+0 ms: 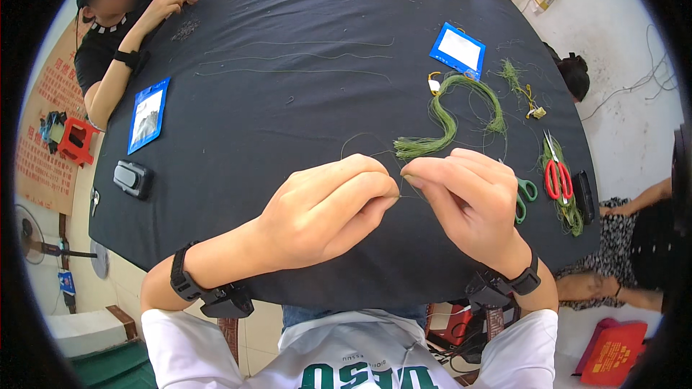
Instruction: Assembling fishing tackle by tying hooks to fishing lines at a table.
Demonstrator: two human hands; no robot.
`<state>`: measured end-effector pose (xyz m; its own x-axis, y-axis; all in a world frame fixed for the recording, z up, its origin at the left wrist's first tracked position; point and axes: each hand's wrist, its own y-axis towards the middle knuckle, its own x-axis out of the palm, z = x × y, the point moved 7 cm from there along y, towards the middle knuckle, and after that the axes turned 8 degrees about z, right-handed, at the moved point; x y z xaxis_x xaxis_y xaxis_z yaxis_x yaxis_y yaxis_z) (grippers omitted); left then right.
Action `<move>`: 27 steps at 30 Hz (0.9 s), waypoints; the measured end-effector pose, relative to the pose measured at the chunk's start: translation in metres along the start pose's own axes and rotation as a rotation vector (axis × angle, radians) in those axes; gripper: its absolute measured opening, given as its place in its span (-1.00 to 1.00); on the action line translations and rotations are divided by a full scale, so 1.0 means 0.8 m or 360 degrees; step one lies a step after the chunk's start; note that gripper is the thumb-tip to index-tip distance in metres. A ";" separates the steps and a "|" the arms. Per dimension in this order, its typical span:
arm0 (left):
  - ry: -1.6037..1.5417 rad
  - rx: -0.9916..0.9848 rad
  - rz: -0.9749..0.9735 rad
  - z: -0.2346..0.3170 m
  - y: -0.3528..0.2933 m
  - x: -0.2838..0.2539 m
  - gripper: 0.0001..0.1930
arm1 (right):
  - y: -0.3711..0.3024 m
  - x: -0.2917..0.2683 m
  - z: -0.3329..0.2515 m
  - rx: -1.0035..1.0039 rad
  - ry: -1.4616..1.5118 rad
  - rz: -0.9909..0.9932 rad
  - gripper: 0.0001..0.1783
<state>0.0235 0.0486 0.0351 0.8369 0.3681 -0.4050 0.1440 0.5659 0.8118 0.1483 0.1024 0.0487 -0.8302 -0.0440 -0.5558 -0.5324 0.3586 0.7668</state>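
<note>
Both my hands are raised over the near side of the black-covered table, their fingertips pinched and a small gap apart. A thin green thread spans that gap. My left hand is closed on the thread, with a loose curve of it rising behind the knuckles. My right hand pinches the thread between thumb and forefinger. Just beyond the right hand lies a curved bundle of green thread with a white tag. Green-handled scissors lie partly hidden behind that hand.
Red-handled scissors rest on more green thread at the right. Blue-edged packets lie on the black cloth, with a grey case at the left. Three thread strands stretch across the middle. Another person works at the far left.
</note>
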 end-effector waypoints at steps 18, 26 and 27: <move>-0.0175 -0.0348 -0.0057 -0.007 -0.002 -0.003 -0.81 | -0.008 0.015 0.018 0.0531 0.0453 -0.0176 -0.86; -0.0103 -0.0358 0.0070 -0.010 -0.001 -0.009 -0.85 | -0.015 0.021 0.014 0.0434 0.0472 -0.0191 -0.85; -0.0098 -0.0362 0.0071 -0.010 0.000 -0.010 -0.85 | -0.015 0.022 0.013 0.0433 0.0478 -0.0193 -0.85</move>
<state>0.0129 0.0514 0.0348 0.8715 0.3545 -0.3388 -0.0106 0.7044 0.7097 0.1418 0.1074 0.0264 -0.7971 -0.3564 -0.4874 -0.5993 0.5656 0.5665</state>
